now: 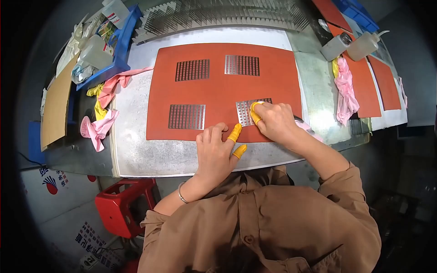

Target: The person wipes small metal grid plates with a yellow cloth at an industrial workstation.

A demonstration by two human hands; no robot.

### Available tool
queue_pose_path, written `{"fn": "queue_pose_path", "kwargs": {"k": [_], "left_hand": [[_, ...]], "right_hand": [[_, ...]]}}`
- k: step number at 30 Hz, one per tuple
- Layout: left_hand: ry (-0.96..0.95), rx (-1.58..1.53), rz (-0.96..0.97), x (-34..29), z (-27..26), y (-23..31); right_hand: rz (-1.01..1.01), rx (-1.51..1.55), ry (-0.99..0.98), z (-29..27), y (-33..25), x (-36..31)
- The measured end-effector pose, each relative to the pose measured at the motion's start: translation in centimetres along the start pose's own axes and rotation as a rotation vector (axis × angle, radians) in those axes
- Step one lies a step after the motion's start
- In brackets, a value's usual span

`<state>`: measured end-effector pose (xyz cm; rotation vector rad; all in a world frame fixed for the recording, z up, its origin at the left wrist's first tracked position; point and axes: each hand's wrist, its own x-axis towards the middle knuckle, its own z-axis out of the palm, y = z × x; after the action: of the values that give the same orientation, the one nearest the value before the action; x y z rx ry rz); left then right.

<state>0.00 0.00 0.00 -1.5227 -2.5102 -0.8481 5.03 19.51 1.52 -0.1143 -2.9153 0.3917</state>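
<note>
A perforated metal plate [244, 112] lies at the near right of a red-orange mat [217, 93]. My right hand [278, 122] bears down on its right part, fingers closed in a pinch, with yellow finger cots on the fingertips. What they pinch, if anything, is hidden. My left hand [213, 151] rests at the mat's near edge, thumb and forefinger apart in yellow cots. Its forefinger tip is at the plate's lower left corner. Three similar slotted plates lie on the mat: one near left [187, 117], one far left [192, 70], one far right [241, 65].
Behind the mat stands a rack of thin metal pieces [218, 16]. At left, a blue tray [119, 52] holds plastic bottles, beside pink cloths [101, 129] and cardboard [59, 102]. Two bottles [363, 47] and a pink cloth [347, 91] are at right. A red stool [119, 207] stands below.
</note>
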Motion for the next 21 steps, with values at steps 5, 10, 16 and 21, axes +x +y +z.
{"fn": "queue_pose_path", "kwargs": {"k": [5, 10, 16, 21], "left_hand": [[0.023, -0.009, -0.008, 0.3, 0.2, 1.0], [0.020, -0.011, -0.019, -0.2, 0.3, 0.7], [0.025, 0.004, 0.000, 0.1, 0.2, 0.2], [0.030, 0.005, -0.025, 0.1, 0.2, 0.1]], "right_hand": [[0.004, 0.034, 0.005, -0.5, 1.3, 1.3], [-0.054, 0.035, 0.024, -0.1, 0.8, -0.2], [-0.108, 0.061, 0.042, -0.1, 1.8, 1.9], [-0.239, 0.141, -0.039, -0.8, 1.2, -0.5]]}}
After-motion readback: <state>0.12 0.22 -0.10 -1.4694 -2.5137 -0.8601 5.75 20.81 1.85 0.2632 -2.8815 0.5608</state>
